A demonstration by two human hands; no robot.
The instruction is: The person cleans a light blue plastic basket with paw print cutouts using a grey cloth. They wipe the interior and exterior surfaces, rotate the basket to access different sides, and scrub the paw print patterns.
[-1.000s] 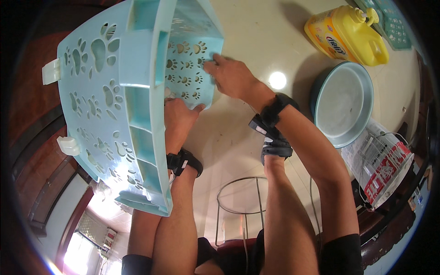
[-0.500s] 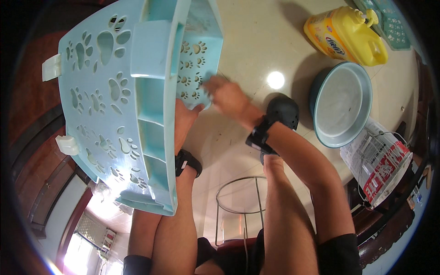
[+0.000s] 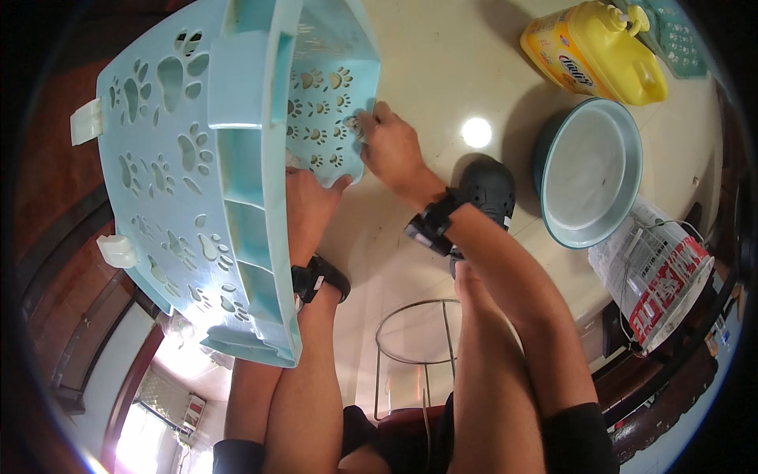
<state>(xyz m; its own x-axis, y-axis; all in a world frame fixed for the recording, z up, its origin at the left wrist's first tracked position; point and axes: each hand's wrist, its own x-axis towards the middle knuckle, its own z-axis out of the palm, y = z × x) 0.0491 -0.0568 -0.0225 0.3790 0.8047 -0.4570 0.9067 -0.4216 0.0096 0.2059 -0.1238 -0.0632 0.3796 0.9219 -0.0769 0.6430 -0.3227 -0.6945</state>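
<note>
A large light-blue plastic box [image 3: 170,170] with paw-print cut-outs stands tilted at my left, its inner panel [image 3: 320,118] facing right. My left hand [image 3: 309,207] grips the box near its lower edge, thumb outside; its other fingers are partly hidden behind the rim. Close to those fingers shows a small whitish bit I cannot make out. My right hand [image 3: 392,154] is closed at the panel's right edge, fingertips against the cut-outs. Something small and pale shows at its fingertips, too small to name.
A blue round basin [image 3: 592,178] lies to the right, below a yellow jug [image 3: 596,55] with a pump top. Nearer stands a white-and-red bucket [image 3: 651,276]. A dark clog [image 3: 487,189] is on my foot. Between my legs is a metal-framed stand [image 3: 416,332]. Another paw-print plastic piece [image 3: 675,39] sits far right.
My right hand, blurred before, has moved slightly and come to rest against the panel's edge. The box's near rim has shifted a little left, and my left hand with it.
</note>
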